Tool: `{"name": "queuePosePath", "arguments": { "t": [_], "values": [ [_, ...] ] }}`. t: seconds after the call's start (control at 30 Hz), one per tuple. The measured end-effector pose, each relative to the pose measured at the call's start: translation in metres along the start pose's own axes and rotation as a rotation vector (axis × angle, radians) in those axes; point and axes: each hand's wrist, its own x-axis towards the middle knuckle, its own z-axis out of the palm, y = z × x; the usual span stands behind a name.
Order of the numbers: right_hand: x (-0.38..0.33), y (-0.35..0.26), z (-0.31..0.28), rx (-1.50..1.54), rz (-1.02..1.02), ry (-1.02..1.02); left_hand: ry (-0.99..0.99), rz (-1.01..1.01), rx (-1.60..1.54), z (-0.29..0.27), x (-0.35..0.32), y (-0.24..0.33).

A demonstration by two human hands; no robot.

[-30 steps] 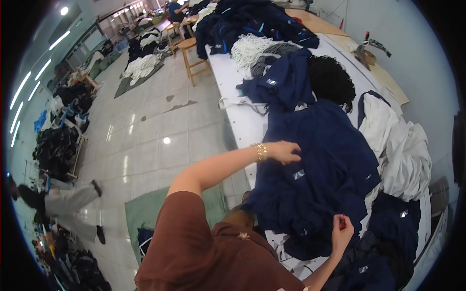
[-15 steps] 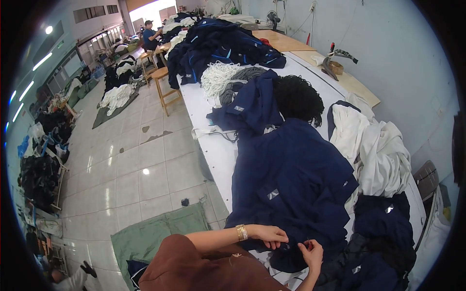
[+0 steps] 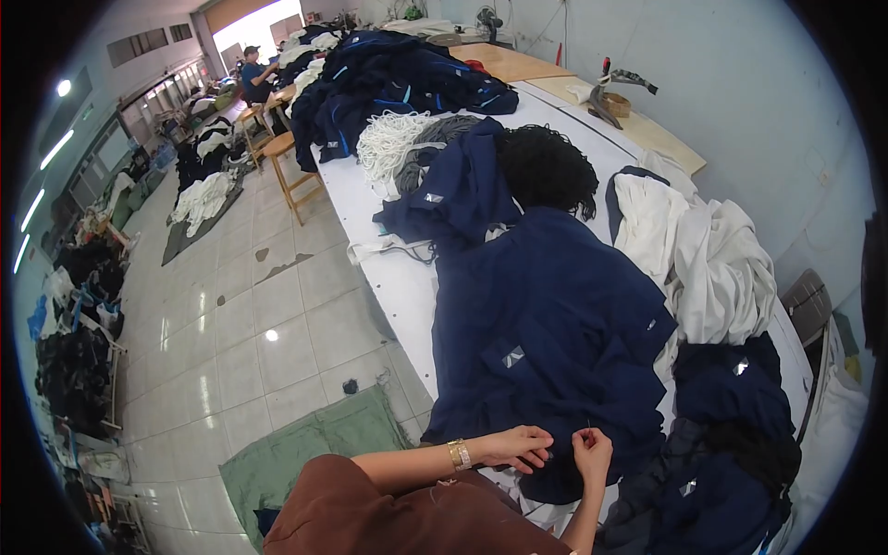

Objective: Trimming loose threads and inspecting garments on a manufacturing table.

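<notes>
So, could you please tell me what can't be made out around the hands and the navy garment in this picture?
- Head view: what the right hand pinches is too small to identify; only a thin dark sliver shows above it.
- The left hand has its fingertips pressed into the navy garment, so its grip is hidden.
- The garment's near hem is covered by both hands and the brown sleeve.
- The white table is mostly buried under clothing.

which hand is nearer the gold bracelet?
Left. The gold bracelet sits on that wrist, right behind the left hand. The right hand is farther right, pinching the navy garment.
</notes>
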Motion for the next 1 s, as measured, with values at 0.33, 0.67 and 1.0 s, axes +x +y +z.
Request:
{"name": "queuePosePath", "arguments": {
  "t": [0.33,0.67,1.0],
  "values": [
    [-0.069,-0.089,-0.051,-0.079,-0.363,0.014,-0.274,-0.131,-0.675,0.020,-0.020,0.016],
    [-0.067,-0.116,-0.053,0.009,-0.393,0.061,-0.071,0.355,-0.523,0.035,-0.030,0.098],
    [-0.064,-0.091,-0.034,0.375,-0.103,0.214,-0.290,0.277,-0.605,0.037,-0.030,0.073]
  ]
}}
